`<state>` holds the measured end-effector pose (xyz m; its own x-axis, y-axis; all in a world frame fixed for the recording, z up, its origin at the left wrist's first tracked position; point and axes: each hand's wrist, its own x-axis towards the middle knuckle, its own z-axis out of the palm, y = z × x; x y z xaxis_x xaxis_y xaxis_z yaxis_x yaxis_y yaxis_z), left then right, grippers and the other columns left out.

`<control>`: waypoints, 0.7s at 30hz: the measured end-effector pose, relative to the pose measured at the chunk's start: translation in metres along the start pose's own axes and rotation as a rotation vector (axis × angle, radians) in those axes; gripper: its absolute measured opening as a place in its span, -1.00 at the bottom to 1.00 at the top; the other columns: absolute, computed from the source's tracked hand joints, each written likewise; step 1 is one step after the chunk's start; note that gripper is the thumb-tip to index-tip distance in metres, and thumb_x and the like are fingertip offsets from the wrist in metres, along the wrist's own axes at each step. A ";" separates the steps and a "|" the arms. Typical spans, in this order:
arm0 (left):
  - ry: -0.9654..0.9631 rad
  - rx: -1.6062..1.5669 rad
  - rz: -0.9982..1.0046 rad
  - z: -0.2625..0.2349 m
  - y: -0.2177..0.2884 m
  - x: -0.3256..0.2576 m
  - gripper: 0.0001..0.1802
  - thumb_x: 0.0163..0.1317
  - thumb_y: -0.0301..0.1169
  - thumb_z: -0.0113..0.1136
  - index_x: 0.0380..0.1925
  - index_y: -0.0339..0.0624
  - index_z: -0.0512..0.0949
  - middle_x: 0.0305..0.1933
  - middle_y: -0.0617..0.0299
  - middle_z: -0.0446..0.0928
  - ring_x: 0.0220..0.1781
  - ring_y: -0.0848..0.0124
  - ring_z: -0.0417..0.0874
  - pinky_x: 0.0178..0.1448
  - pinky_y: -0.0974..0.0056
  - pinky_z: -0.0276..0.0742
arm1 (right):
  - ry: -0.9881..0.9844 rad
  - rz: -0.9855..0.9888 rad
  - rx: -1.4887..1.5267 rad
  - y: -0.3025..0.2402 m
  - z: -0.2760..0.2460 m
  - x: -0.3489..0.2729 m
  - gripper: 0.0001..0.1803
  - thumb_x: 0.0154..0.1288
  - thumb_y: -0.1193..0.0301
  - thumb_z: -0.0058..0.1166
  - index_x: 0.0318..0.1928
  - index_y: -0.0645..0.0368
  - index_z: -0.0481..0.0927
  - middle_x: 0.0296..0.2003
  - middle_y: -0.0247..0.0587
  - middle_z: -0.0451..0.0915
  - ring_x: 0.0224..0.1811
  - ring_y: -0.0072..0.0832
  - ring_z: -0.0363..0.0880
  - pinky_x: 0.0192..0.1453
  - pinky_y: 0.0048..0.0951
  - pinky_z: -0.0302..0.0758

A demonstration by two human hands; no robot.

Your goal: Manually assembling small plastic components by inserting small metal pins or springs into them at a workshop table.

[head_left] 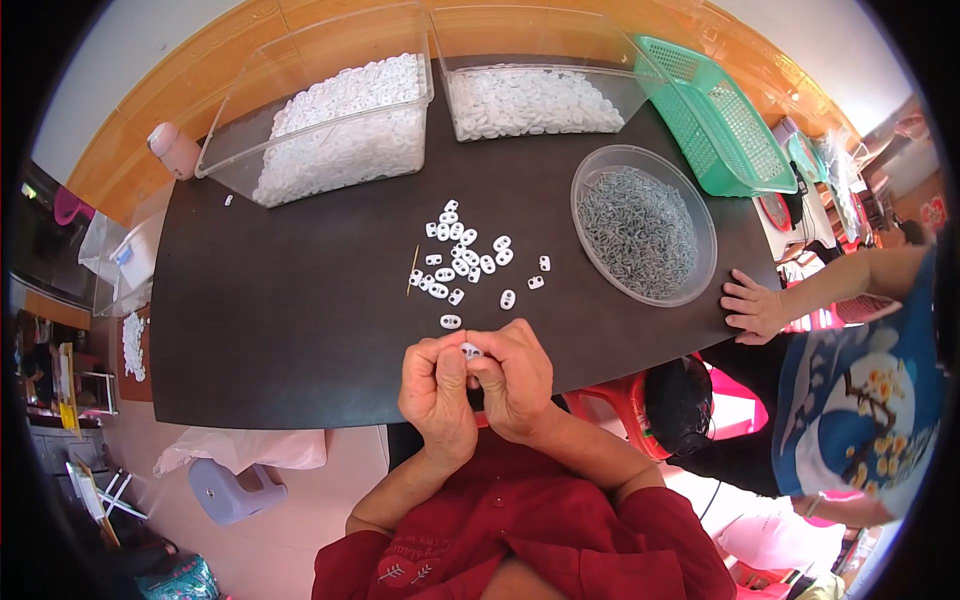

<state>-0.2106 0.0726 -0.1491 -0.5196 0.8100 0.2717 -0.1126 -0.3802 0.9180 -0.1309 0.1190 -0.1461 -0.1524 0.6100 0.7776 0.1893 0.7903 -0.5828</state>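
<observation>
Close to the table's front edge, my left hand [436, 392] and my right hand [517, 378] meet, both closed. Between their thumbs and fingertips they pinch a small white two-hole plastic piece [471, 350]; the fingers cover most of it. Just beyond my hands lies a single white oval piece [451, 322]. Farther off, a loose group of similar white pieces [465, 257] is scattered on the dark table [290, 300], some oval and some shorter. A thin golden stick [413, 270] lies along the group's left side.
Two clear bins [420, 100] [632, 110] of white pieces stand at the back. Right of the group are a round bowl [706, 262] of small grey metal parts, a green basket [735, 170] and another person's hand [752, 306]. A pink bottle [174, 152] stands back left.
</observation>
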 end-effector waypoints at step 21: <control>-0.039 -0.086 0.007 -0.007 -0.001 -0.001 -0.78 0.38 -0.36 0.06 -0.14 -0.32 0.49 -0.34 0.34 0.39 -0.39 0.63 0.34 -0.31 0.51 0.31 | 0.012 0.064 0.080 0.000 0.004 -0.008 -0.73 0.23 0.40 0.18 -0.14 0.33 0.56 -0.45 -0.24 0.55 -0.49 -0.44 0.40 -0.43 -0.48 0.34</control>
<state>-0.2159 0.0693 -0.1526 -0.4876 0.8234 0.2901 -0.1823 -0.4210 0.8885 -0.1339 0.1146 -0.1535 -0.1305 0.6588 0.7409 0.1204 0.7523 -0.6477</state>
